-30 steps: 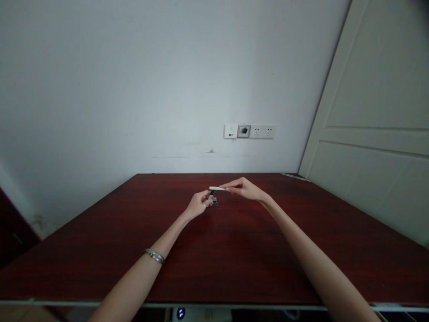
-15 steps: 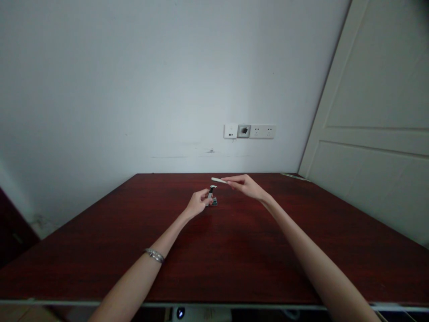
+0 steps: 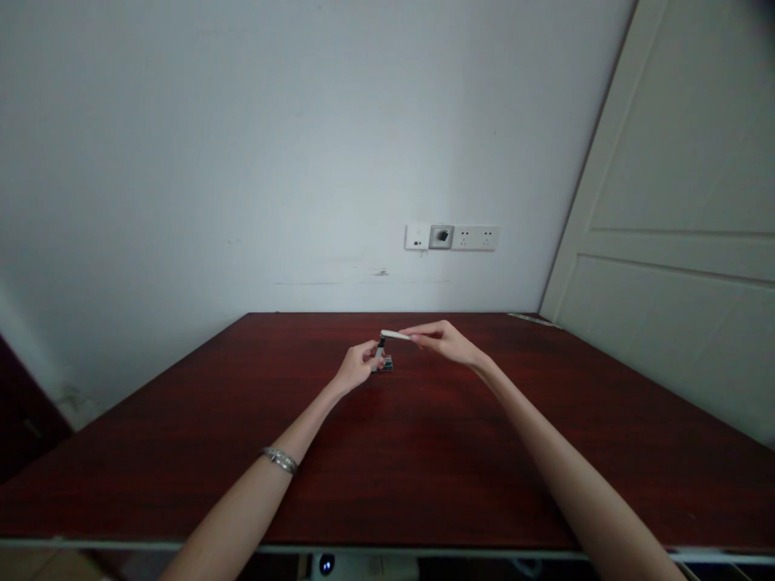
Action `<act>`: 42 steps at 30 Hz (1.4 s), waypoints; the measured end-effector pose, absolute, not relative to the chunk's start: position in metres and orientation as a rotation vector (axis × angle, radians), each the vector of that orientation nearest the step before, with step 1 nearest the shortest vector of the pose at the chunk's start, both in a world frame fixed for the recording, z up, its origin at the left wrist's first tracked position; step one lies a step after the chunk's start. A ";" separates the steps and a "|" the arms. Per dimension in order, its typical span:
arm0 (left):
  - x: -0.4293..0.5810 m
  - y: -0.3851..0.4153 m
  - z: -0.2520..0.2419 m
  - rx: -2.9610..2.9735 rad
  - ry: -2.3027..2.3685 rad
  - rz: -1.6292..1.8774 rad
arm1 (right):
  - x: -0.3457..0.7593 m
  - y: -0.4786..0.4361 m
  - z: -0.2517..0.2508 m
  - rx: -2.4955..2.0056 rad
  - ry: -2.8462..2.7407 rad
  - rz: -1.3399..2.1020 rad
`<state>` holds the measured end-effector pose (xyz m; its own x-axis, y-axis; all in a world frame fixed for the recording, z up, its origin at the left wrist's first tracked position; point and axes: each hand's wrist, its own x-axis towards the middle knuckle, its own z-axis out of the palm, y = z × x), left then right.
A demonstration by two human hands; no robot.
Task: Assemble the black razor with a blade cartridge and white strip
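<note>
Near the far middle of the tabletop, my left hand (image 3: pixel 357 365) is closed around the light upright of a small stand (image 3: pixel 379 355). The upright has a dark upper section, and a grey-green base shows just right of my fingers. My right hand (image 3: pixel 446 342) pinches one end of a thin, flat white piece (image 3: pixel 395 334) between thumb and fingers. Its other end sits over the top of the stand and appears to touch it. The piece shows nearly edge-on, so its exact kind is unclear.
Both arms reach across a dark red wooden table (image 3: pixel 339 484). Behind it rises a white wall with a row of sockets and switches (image 3: pixel 451 237). A pale panelled door (image 3: pixel 672 242) borders the right side. A pale strip (image 3: pixel 533 320) lies at the far right corner.
My right hand has lowered slightly, bringing the white piece down onto the stand's top, which it now covers. My left hand has stayed in place on the upright.
</note>
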<state>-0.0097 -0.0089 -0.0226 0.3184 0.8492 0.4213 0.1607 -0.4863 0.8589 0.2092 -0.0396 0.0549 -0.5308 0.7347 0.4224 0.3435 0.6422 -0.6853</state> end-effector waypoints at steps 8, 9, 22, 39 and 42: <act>-0.010 -0.009 -0.023 1.835 0.890 1.205 | 0.219 -0.037 0.054 -0.858 -2.204 0.822; -0.009 -0.009 -0.022 1.823 0.885 1.203 | 0.219 -0.036 0.053 -0.866 -2.153 0.787; -0.007 -0.012 -0.019 1.731 0.850 1.154 | 0.220 -0.036 0.047 -0.946 -1.918 0.774; 0.006 -0.035 -0.002 1.444 0.875 1.048 | 0.218 0.014 0.044 -1.033 -2.120 0.234; 0.007 -0.036 -0.001 1.410 0.884 1.033 | 0.220 0.020 0.042 -1.064 -2.088 0.165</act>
<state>0.0074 -0.0360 -0.0014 0.3361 0.9359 0.1057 -0.0405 -0.0978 0.9944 0.2197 0.0200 0.0418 -0.3527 0.7352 0.5788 0.6349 0.6424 -0.4292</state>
